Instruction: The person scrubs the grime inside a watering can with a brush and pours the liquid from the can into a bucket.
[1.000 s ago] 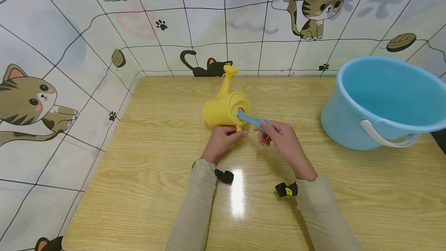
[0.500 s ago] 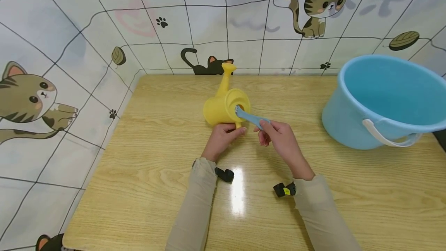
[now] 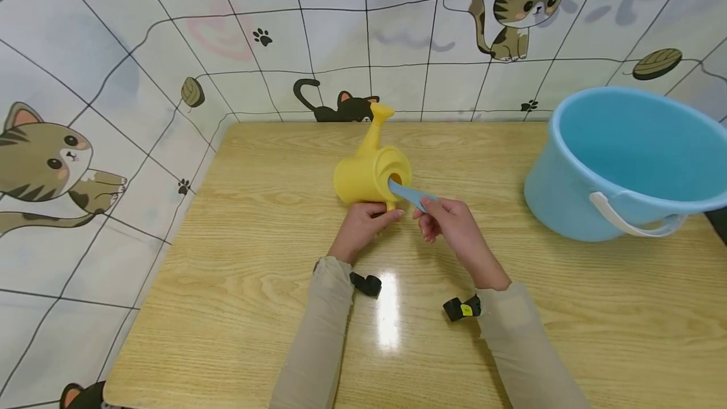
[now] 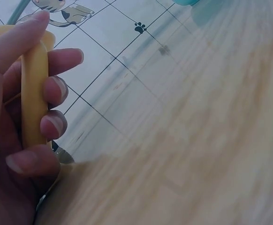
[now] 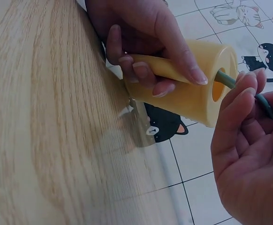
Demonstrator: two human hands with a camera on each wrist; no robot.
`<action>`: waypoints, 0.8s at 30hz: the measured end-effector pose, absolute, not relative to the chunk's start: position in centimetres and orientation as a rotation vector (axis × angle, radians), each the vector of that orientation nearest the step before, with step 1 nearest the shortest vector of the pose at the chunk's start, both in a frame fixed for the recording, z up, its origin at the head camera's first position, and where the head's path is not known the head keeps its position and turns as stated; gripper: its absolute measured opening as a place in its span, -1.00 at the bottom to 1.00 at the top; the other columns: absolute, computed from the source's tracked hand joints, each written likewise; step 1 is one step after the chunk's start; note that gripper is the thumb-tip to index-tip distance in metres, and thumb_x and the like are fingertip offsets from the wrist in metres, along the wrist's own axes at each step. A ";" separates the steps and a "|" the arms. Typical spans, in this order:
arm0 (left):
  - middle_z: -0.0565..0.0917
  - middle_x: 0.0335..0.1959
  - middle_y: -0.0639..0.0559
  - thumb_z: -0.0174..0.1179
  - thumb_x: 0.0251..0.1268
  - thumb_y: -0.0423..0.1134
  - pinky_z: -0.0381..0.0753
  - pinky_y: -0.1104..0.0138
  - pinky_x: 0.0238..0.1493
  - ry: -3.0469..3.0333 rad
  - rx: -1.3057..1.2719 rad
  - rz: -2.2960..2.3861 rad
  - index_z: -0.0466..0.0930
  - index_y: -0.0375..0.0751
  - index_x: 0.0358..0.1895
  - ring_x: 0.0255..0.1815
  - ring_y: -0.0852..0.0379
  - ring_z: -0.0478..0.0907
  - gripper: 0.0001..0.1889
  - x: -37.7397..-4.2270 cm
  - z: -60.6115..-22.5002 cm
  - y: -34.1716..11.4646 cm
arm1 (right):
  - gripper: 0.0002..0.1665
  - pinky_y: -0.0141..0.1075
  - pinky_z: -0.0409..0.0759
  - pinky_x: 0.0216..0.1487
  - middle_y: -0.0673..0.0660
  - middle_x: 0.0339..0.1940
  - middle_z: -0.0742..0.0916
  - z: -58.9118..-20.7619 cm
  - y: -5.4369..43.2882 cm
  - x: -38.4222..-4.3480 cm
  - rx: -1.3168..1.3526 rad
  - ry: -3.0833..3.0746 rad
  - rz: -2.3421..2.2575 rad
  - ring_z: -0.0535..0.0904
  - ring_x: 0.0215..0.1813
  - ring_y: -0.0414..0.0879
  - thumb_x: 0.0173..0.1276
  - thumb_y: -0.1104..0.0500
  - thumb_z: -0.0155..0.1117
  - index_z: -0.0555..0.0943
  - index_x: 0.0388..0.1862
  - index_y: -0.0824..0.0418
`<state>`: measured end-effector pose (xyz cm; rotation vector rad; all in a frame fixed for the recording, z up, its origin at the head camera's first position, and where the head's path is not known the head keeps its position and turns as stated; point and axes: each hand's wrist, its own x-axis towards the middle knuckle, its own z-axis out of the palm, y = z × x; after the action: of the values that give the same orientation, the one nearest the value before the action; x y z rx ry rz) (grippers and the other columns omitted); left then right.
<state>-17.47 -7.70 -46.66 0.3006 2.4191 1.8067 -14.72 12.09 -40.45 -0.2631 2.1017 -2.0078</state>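
While the head view shows a yellow watering can (image 3: 360, 180) left of a bucket (image 3: 573, 207), the left wrist view has the left hand (image 4: 12, 110), fingers curled round its handle (image 4: 34, 98), and the right wrist view the right hand (image 5: 254, 154) pinching a blue tool (image 5: 225, 78) partly inside the can's opening (image 5: 217, 93).

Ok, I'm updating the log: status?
Left hand grips watering can by its handle. Right hand holds blue tool, far end inside can's opening. Nothing visibly in the way.
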 end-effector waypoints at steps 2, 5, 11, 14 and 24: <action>0.29 -0.77 0.05 0.23 -0.11 0.26 0.14 0.35 -0.74 2.416 0.299 1.809 0.47 -0.31 -0.70 -0.76 0.15 0.15 -0.40 -17.4 -46.6 -7.6 | -0.48 -0.25 0.44 -0.59 0.22 -0.67 0.52 -40.4 12.1 -14.7 -0.277 2.112 -2.001 0.39 -0.64 -0.02 0.43 0.03 -0.11 0.50 -0.34 0.51; 0.28 -0.78 0.06 0.24 -0.11 0.25 0.14 0.35 -0.73 2.409 0.307 1.809 0.44 -0.31 -0.71 -0.75 0.15 0.15 -0.40 -17.4 -46.4 -7.5 | -0.47 -0.27 0.43 -0.60 0.19 -0.66 0.51 -40.3 12.1 -14.6 -0.261 2.086 -2.026 0.38 -0.63 -0.04 0.42 0.00 -0.10 0.49 -0.34 0.50; 0.28 -0.78 0.05 0.25 -0.05 0.18 0.14 0.35 -0.73 2.406 0.313 1.800 0.46 -0.31 -0.70 -0.76 0.14 0.15 -0.45 -17.5 -46.4 -7.4 | -0.52 -0.30 0.39 -0.60 0.14 -0.67 0.49 -39.6 11.9 -14.3 -0.220 1.983 -2.081 0.35 -0.63 -0.08 0.45 0.06 -0.14 0.46 -0.34 0.50; 0.31 -0.76 0.06 0.23 -0.04 0.20 0.16 0.35 -0.72 2.414 0.315 1.792 0.54 -0.29 -0.64 -0.74 0.16 0.17 -0.48 -17.6 -46.4 -7.5 | -0.54 -0.31 0.39 -0.60 0.12 -0.67 0.49 -39.7 11.4 -14.2 -0.227 1.935 -2.082 0.35 -0.63 -0.11 0.45 0.08 -0.15 0.44 -0.31 0.52; 0.36 -0.73 0.07 0.14 0.06 0.21 0.23 0.34 -0.71 2.439 0.374 1.811 0.61 -0.18 -0.51 -0.74 0.17 0.21 -0.54 -17.9 -46.8 -7.7 | -0.61 -0.42 0.33 -0.65 0.01 -0.71 0.47 -41.2 9.6 -13.9 -0.293 1.546 -2.214 0.33 -0.67 -0.22 0.42 0.06 -0.08 0.46 -0.31 0.41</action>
<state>-17.86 -7.74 -46.80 0.3743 2.4389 1.8110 -13.87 9.64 -41.19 -0.2925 1.5460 -2.2142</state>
